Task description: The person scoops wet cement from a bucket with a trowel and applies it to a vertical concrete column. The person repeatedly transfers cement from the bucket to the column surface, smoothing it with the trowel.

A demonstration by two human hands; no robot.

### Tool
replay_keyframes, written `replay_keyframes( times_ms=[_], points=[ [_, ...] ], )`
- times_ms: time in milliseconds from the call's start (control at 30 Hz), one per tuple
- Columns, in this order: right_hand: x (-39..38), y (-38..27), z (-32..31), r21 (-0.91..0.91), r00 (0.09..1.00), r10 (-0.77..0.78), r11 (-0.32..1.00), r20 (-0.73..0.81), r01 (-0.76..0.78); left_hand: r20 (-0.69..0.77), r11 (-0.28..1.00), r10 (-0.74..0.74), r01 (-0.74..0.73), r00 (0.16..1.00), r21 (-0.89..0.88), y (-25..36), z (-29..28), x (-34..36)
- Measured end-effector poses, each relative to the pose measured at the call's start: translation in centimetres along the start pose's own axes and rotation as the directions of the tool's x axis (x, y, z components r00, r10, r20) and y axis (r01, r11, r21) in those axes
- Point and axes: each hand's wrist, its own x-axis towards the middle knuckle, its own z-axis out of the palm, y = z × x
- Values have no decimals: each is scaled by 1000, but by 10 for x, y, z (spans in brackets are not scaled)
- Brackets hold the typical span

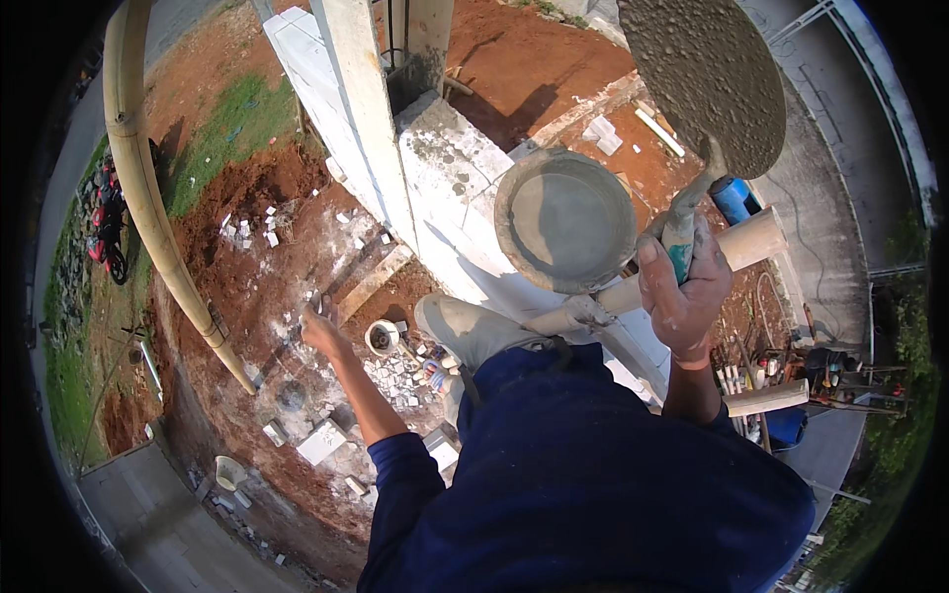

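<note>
My right hand (684, 282) is closed around the handle of a trowel (692, 79). Its broad blade is coated with wet grey mortar and reaches up to the top edge of the view. Left of that hand sits a round bucket (565, 219) of smooth grey slurry or cloudy water, on or beside the white block wall (465, 247). My left hand (321, 333) hangs out to the left, apart from the wall, above the littered ground far below. Its fingers are small and partly hidden, so their grip is unclear.
A bamboo pole (129, 158) rises at left; wooden formwork (371, 109) stands on the wall. A round pole (732, 252) crosses beside my legs. Below lie a small bucket (382, 337), white blocks (321, 442) and rubble. A blue container (733, 201) stands at right.
</note>
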Motion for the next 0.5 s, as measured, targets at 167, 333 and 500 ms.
replay_keyframes(
  times_ms=[167,333,500],
  points=[
    [-71,65,-29,-560,927,-318,813,-197,160,369,995,-102,90,924,49,-67,189,-55],
    [-142,110,-68,-426,946,76,879,-314,-212,497,719,274,-518,824,464,-80,321,-82],
    [-201,141,-76,-631,948,54,734,-315,-251,487,449,161,-503,858,739,-84,383,-118]
  ],
)
